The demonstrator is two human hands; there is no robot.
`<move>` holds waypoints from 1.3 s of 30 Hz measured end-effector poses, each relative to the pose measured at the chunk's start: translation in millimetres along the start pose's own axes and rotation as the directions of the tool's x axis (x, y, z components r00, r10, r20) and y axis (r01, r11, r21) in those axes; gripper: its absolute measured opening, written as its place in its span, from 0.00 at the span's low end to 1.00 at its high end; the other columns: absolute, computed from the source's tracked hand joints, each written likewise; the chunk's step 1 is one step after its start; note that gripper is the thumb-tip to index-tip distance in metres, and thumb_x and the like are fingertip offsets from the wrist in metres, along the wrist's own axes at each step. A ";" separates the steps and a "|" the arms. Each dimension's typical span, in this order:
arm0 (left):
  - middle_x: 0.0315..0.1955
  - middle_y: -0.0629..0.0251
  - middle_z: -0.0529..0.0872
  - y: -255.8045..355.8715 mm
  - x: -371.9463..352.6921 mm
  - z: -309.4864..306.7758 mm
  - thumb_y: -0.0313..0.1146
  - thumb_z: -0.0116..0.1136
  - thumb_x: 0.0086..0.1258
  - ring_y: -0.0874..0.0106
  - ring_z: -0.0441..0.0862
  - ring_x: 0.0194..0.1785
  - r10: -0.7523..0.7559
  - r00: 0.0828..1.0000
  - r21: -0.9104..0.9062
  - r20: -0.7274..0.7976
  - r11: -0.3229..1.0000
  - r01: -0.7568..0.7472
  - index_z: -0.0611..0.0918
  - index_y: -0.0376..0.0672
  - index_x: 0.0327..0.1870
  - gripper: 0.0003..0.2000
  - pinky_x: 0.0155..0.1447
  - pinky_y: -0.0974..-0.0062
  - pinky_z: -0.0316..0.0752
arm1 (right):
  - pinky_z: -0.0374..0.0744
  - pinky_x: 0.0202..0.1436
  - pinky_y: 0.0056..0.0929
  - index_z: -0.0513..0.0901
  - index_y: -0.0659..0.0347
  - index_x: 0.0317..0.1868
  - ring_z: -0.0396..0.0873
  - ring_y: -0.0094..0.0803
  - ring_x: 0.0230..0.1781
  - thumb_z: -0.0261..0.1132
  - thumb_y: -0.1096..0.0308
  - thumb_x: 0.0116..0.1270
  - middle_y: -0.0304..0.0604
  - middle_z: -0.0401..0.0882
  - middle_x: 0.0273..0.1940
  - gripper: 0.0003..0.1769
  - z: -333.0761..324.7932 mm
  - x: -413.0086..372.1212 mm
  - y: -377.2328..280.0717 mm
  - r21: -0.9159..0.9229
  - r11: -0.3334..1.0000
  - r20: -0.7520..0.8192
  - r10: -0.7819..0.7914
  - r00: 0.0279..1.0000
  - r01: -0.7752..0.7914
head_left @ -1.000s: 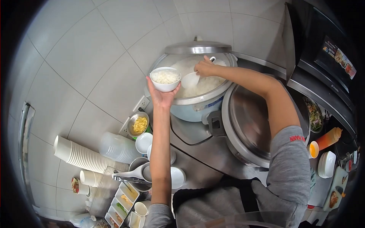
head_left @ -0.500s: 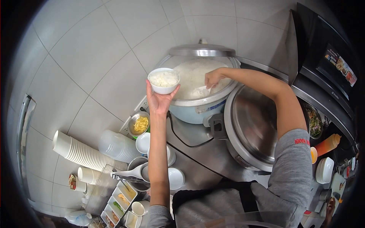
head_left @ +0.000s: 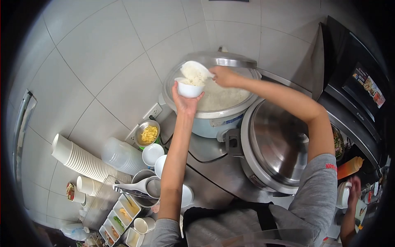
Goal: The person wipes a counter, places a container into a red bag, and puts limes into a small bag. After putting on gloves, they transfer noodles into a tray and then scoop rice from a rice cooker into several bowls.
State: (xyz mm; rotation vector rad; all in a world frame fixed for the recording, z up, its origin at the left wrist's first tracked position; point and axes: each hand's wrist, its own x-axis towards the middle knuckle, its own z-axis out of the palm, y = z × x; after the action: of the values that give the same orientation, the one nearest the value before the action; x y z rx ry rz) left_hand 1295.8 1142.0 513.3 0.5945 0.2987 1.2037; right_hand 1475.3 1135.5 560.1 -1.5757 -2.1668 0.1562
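My left hand (head_left: pixel 187 103) holds a white bowl (head_left: pixel 190 90) from below, over the near left rim of a large rice cooker (head_left: pixel 220 123). Cooked rice (head_left: pixel 226 96) fills much of the cooker's pot. Right above the bowl, my right hand (head_left: pixel 224 77) grips a white rice paddle (head_left: pixel 200 68) by its handle, the paddle tilted over the bowl. A clump of rice (head_left: pixel 193 75) lies between the paddle and the bowl. The cooker's metal lid (head_left: pixel 222 59) is at the back of the opening.
A second cooker with a closed steel lid (head_left: pixel 279 140) stands at the right. At the left are stacked paper cups (head_left: pixel 78 160), a bowl of yellow shreds (head_left: pixel 149 133) and a tray of toppings (head_left: pixel 119 218). Another person's hand (head_left: pixel 354 191) shows at the far right.
My right hand has lifted the paddle with rice out of the cooker and brought it left over the bowl. The bowl sits slightly further right. Another person's hand has come up at the right.
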 end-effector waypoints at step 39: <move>0.64 0.56 0.61 33.4 -18.7 -12.2 0.55 0.53 0.58 0.52 0.57 0.67 -0.014 0.999 -0.142 -0.038 0.990 0.009 0.60 0.47 0.65 0.35 0.66 0.41 0.48 | 0.57 0.55 0.42 0.84 0.55 0.33 0.80 0.38 0.37 0.61 0.67 0.53 0.45 0.82 0.31 0.08 63.4 13.5 25.9 -0.376 0.914 0.231 -0.067 0.971 0.153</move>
State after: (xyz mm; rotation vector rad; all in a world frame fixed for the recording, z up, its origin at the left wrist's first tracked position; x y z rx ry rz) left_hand 1256.9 1135.6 521.0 0.4458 0.2463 1.2154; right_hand 1467.9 1167.6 498.5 -1.7026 -2.5744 -0.1657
